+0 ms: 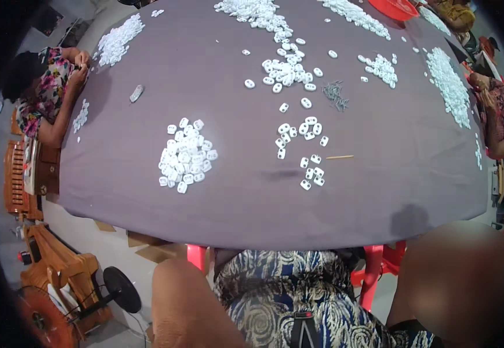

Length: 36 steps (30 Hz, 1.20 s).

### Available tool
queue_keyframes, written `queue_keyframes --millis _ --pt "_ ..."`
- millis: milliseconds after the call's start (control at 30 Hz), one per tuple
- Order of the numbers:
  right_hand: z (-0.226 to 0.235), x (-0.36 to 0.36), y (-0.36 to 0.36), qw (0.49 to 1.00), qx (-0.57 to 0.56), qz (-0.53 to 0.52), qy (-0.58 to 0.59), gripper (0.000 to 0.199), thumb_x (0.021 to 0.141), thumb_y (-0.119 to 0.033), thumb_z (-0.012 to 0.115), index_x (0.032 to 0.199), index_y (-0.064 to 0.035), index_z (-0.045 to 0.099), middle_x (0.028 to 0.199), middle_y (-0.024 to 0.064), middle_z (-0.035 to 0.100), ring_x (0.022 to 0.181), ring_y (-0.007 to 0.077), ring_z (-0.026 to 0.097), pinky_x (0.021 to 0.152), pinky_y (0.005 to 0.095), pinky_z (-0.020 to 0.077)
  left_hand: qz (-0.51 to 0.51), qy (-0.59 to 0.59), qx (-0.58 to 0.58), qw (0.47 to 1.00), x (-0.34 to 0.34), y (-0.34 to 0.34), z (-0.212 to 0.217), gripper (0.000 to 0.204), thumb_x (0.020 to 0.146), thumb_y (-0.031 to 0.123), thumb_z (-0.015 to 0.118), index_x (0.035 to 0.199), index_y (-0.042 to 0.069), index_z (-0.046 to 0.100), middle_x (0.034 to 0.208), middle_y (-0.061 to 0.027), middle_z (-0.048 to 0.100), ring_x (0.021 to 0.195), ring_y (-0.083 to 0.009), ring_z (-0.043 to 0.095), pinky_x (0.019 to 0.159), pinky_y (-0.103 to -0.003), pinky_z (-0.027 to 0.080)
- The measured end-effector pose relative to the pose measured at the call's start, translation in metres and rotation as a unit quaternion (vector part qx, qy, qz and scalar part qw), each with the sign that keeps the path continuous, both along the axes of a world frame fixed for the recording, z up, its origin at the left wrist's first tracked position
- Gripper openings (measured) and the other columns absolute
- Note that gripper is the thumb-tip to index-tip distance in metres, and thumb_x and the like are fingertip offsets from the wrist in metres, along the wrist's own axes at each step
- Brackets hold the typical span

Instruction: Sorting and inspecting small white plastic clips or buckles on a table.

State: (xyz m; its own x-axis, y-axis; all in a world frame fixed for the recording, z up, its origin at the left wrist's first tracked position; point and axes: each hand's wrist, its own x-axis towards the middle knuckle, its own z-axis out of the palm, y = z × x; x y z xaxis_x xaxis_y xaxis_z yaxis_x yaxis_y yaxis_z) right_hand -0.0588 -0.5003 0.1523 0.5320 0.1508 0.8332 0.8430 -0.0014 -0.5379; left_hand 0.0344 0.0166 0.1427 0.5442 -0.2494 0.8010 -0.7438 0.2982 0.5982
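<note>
Neither of my hands shows. My bent left arm [191,307] comes up from the lower edge, its hand out of the picture. On the right, a blurred patch covers most of my right arm [401,296]. Before me on the table lie loose small white plastic pieces with dark holes [310,173], beside a thin tan stick [340,156]. More such pieces [311,127] sit just beyond them. A heap of white pieces [187,156] rests to the left, and a small pile of thin grey pins [336,95] lies farther back.
A grey-brown cloth covers the table [234,214]. White heaps [449,87] spread along its sides and back, near a red basin [394,7]. One person [55,87] sits at left, another [492,110] at right. A fan [46,319] stands by wooden furniture at lower left.
</note>
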Motion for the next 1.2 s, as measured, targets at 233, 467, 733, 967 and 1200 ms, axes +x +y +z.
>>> queue_keyframes --millis 233,467,733,967,1200 --pt "0.008 0.013 0.057 1.0 0.001 0.023 -0.018 0.025 0.079 -0.016 0.061 0.064 -0.0101 0.042 0.056 0.0015 0.042 0.047 0.0111 0.034 0.043 0.0254 0.0251 0.007 0.0 -0.029 1.0 -0.001 -0.013 -0.005 0.014 0.082 0.013 0.063 0.091 0.004 0.056 0.076 -0.0071 0.058 0.06 -0.0174 0.055 0.053 -0.031 0.046" --pt "0.008 0.007 0.054 0.999 0.022 0.035 -0.03 0.027 0.08 -0.017 0.061 0.062 -0.0111 0.041 0.055 0.0007 0.041 0.046 0.0108 0.033 0.044 0.0257 0.0242 0.003 0.006 -0.038 0.999 -0.005 -0.01 -0.001 0.014 0.082 0.013 0.063 0.091 0.005 0.056 0.075 -0.0068 0.058 0.06 -0.0174 0.055 0.052 -0.03 0.046" --pt "0.014 0.03 0.108 0.997 0.01 0.065 -0.033 0.029 0.08 -0.019 0.061 0.061 -0.0124 0.04 0.054 -0.0001 0.039 0.045 0.0104 0.031 0.044 0.026 0.0232 0.014 0.022 -0.086 0.996 -0.018 -0.033 -0.014 0.013 0.083 0.012 0.062 0.091 0.005 0.056 0.074 -0.0064 0.058 0.059 -0.0173 0.055 0.051 -0.03 0.046" --pt "0.022 0.041 0.141 0.996 0.007 0.09 -0.005 0.031 0.08 -0.02 0.061 0.06 -0.0134 0.039 0.053 -0.0009 0.038 0.045 0.0101 0.029 0.044 0.0262 0.0224 0.026 0.064 -0.122 0.99 -0.048 -0.039 -0.026 0.012 0.083 0.012 0.062 0.091 0.005 0.055 0.074 -0.0061 0.058 0.059 -0.0173 0.055 0.051 -0.03 0.046" --pt "0.022 0.045 0.128 0.993 0.03 0.113 -0.012 0.032 0.08 -0.022 0.06 0.058 -0.0145 0.038 0.052 -0.0016 0.037 0.045 0.0098 0.028 0.045 0.0265 0.0215 0.034 0.074 -0.13 0.988 -0.056 -0.028 -0.025 0.011 0.083 0.012 0.061 0.09 0.005 0.055 0.073 -0.0057 0.058 0.059 -0.0172 0.055 0.05 -0.03 0.046"
